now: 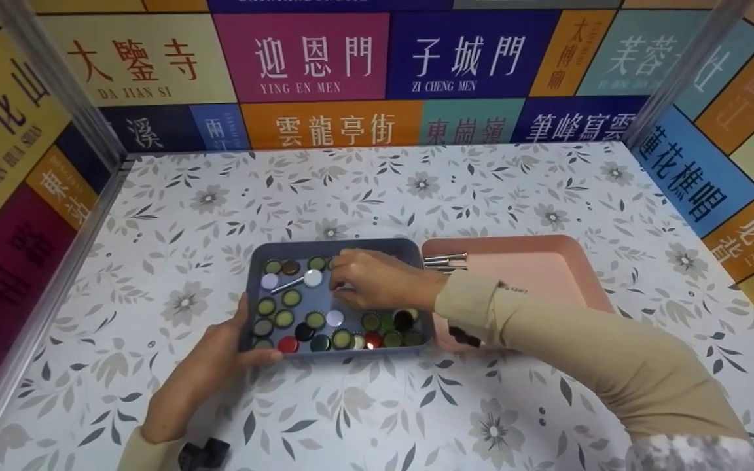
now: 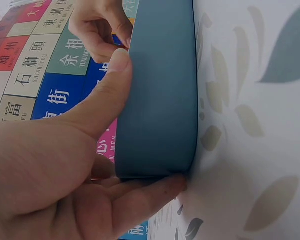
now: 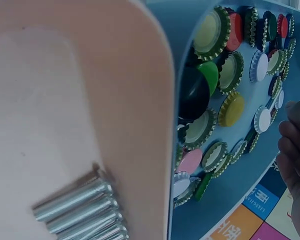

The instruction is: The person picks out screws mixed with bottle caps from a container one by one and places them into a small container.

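Note:
My left hand [image 1: 216, 350] grips the near left corner of a blue-grey tray [image 1: 338, 248], its thumb along the near side. In the left wrist view, the thumb [image 2: 102, 95] lies against the tray's wall and the fingers reach round the corner. Bottle caps [image 1: 283, 318] of several colours lie scattered in this tray, some with the hollow side up. Over the tray's middle is my right hand [image 1: 377, 278], fingers curled and pointing left; whether they pinch anything is hidden. A slim metal bolt [image 1: 287, 284] lies just left of them, beside a white cap [image 1: 313, 278].
A pink tray [image 1: 570, 261] adjoins the blue-grey one on the right, under my right forearm. Several metal bolts [image 3: 82, 207] lie together inside it. The table [image 1: 377, 196] has a floral cover, with colourful lettered panels [image 1: 302, 59] upright behind it and at both sides.

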{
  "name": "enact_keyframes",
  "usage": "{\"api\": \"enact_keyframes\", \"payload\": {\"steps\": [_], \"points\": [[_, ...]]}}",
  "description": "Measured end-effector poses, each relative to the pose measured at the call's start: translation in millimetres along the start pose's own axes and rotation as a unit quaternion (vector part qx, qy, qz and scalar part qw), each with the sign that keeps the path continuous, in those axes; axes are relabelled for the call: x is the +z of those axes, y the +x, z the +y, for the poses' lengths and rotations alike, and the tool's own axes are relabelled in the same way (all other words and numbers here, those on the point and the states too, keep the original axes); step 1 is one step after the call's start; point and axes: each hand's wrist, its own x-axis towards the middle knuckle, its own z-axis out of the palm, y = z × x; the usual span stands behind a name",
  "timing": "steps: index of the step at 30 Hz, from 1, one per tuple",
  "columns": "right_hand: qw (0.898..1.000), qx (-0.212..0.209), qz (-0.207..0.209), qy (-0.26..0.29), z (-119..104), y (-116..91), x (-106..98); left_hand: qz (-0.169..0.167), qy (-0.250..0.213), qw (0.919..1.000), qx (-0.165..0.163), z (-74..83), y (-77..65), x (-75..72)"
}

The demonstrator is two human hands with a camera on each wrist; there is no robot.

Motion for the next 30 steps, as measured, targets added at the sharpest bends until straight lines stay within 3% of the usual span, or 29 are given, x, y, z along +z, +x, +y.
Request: {"api": "enact_keyframes", "payload": {"steps": [8, 15, 30], "points": [[0.999, 0.033, -0.016, -0.013, -2.0, 8.4, 2.0, -0.002, 0.01, 0.9999, -0.006, 3.3, 0.6, -1.5], [0.996, 0.072, -0.048, 0.009, -5.3, 23.2, 2.5, 0.0, 0.005, 1.0, -0.001, 1.2, 2.3, 0.2], [0.995, 0.068, -0.069, 0.011, -9.3, 54.4, 9.9, 0.015, 0.009, 0.9997, 0.02, -1.3, -1.2, 1.7]]}}
